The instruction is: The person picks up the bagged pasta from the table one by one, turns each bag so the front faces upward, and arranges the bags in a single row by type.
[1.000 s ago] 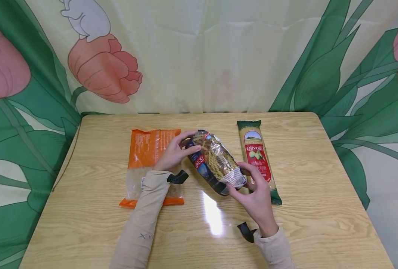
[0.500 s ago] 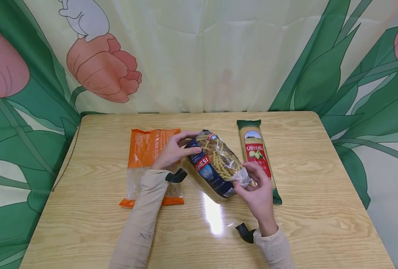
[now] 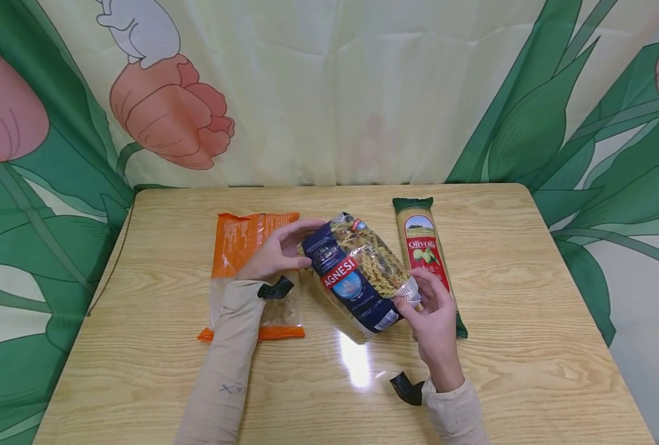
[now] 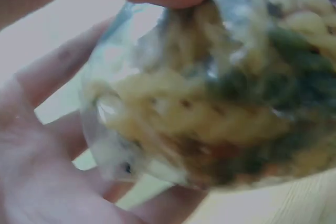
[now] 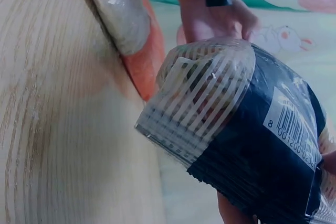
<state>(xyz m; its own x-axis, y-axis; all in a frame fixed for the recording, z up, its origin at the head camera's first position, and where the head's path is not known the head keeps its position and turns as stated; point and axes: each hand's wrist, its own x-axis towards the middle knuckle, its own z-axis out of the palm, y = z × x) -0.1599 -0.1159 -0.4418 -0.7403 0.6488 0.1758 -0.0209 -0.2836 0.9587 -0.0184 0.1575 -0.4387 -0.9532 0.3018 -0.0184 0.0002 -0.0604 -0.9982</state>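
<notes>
Both hands hold a dark blue Agnesi pasta bag [image 3: 357, 272] tilted over the middle of the table. My left hand [image 3: 274, 250] grips its upper left end, thumb in front and fingers behind. Its lower right end is pinched by my right hand [image 3: 432, 312]. Twisted pasta [image 4: 199, 114] shows through clear film in the left wrist view, with fingers curled around and behind it. In the right wrist view, the bag's striped end [image 5: 199, 98] and a barcode [image 5: 293, 124] face the camera.
An orange and clear packet [image 3: 240, 247] lies on the wooden table [image 3: 157, 371] at left, partly under my left forearm. A green-ended Olivoila packet [image 3: 418, 232] lies behind my right hand. A floral curtain [image 3: 335, 93] hangs beyond the table.
The Agnesi bag has rolled so that its blue label faces up more, and it has come slightly lower. My left hand has shifted a little left, my right hand slightly right.
</notes>
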